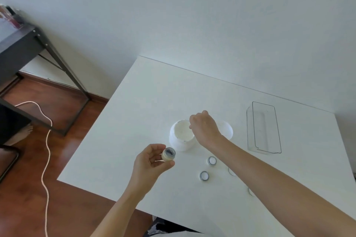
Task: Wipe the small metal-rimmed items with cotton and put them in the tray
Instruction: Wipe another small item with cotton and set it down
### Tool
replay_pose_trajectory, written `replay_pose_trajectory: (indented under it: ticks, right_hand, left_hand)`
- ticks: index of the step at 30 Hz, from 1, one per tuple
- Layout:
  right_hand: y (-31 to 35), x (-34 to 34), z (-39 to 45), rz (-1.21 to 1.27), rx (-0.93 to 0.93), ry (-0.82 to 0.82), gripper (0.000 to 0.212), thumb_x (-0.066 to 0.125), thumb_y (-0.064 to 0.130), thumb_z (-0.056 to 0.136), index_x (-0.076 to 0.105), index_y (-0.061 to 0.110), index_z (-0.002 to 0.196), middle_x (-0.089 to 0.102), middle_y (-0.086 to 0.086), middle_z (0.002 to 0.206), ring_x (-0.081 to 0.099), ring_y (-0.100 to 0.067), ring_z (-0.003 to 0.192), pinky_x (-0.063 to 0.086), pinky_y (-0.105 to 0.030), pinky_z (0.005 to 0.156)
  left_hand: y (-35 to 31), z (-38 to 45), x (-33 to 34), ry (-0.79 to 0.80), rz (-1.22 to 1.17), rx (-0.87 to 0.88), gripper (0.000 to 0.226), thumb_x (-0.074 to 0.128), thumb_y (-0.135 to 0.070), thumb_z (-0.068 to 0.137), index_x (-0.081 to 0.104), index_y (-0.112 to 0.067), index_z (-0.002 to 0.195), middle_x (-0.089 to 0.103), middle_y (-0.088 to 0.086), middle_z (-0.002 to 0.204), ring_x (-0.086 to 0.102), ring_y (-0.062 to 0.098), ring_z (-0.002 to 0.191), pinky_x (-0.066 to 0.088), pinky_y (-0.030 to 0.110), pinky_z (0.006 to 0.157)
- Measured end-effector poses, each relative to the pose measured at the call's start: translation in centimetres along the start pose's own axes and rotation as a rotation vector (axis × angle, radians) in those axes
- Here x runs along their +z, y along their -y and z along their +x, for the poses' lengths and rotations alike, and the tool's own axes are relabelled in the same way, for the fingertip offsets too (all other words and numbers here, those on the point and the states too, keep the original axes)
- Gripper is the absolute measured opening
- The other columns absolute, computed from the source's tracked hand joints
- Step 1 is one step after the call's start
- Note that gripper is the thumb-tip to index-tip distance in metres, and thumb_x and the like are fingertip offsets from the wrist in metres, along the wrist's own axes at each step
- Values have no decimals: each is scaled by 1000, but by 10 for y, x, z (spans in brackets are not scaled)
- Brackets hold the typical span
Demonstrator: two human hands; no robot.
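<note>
1. Nearest the camera, two bare forearms reach over a white rectangular table (146,106) from its near edge.
2. The person's left hand (149,161) curls its fingers and thumb round one small cream-coloured round item with a metal rim (168,154), holding it up above the table.
3. The right hand (203,128) hovers over an open white round jar (181,136), fingers bent downward; whether it pinches any cotton cannot be told.
4. Two more small round metal-rimmed items (212,160) and (204,175) lie on the table near the right forearm, with others partly hidden by it.
5. A clear plastic rectangular tray (266,149) sits well apart to the right and looks empty.
6. Judging from this, the task is at an early stage: nothing is in the tray yet, and several items are left to wipe.
</note>
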State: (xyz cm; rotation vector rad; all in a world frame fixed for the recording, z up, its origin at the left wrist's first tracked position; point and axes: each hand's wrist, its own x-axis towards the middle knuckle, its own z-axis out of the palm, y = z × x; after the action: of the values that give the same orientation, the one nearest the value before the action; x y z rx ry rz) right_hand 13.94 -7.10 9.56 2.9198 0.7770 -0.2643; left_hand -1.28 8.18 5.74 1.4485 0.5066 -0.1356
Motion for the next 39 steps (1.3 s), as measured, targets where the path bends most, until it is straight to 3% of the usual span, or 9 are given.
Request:
replay_pose_trajectory:
  ticks: [5,9,12,18,21,25,30,35,39]
  right_hand:
    - [6,1,5,127,132,93,7,54,2,93,56,7,89,65,-12,97,57,-29,96,37,-28,68]
    - [1,-1,8,341,300,198,39,53,11,96,34,11,62,47,-4,69,54,-29,75,36,-31,62]
    - [-7,-2,8,497,430,210,45,56,18,96,30,13,59,37,0,59,38,-18,52,29,-26,47]
    - [-29,-3,3,847,653,189,39,57,27,94,44,10,61,63,-3,74,37,-15,43,24,-16,39]
    - [-37,-7,-1,1028,711,156,40,59,23,92,47,8,58,67,1,67,45,-19,53,36,-21,54]
    - [-43,-20,-7,1229,720,105,16,60,23,91,59,10,81,67,2,66,41,-22,68,38,-33,66]
    - [-42,-30,-15,1312,677,-14,30,61,22,91,64,-8,88,70,0,68,44,-21,65,40,-34,65]
    - [-30,-34,-24,1141,541,-212,24,59,20,92,64,3,75,71,2,65,44,0,40,35,-12,47]
    - [-20,-35,-36,997,349,-402,20,59,15,92,58,12,73,69,3,66,53,1,52,36,-7,51]
  left_hand:
    - [-2,9,-8,22,-2,7,33,84,2,74,70,-14,99,78,0,97,74,12,83,57,19,72]
    - [-2,14,-9,24,-8,6,32,83,3,75,69,-13,100,78,-2,96,74,12,81,56,17,71]
    - [-4,20,-8,17,-25,2,33,83,3,76,68,-12,100,78,-3,96,76,12,83,55,16,70]
    - [-10,34,-3,3,-1,19,32,82,2,76,68,-16,98,78,-6,95,76,11,84,56,17,69]
    - [-15,43,3,-14,27,34,30,82,-1,77,68,-19,97,79,-7,93,76,9,84,55,15,66]
    - [-23,55,14,-38,48,48,30,82,-2,76,69,-18,96,78,-10,94,76,6,85,54,13,65]
    - [-36,66,29,-14,49,56,33,84,-1,74,69,-18,99,79,-15,91,76,4,85,54,14,66]
    - [-42,71,37,-4,25,61,34,86,-3,73,70,-18,100,79,-10,94,76,6,86,54,14,66]
    - [-44,73,39,2,-2,65,34,86,-3,73,71,-17,100,79,-9,94,76,7,84,55,13,65]
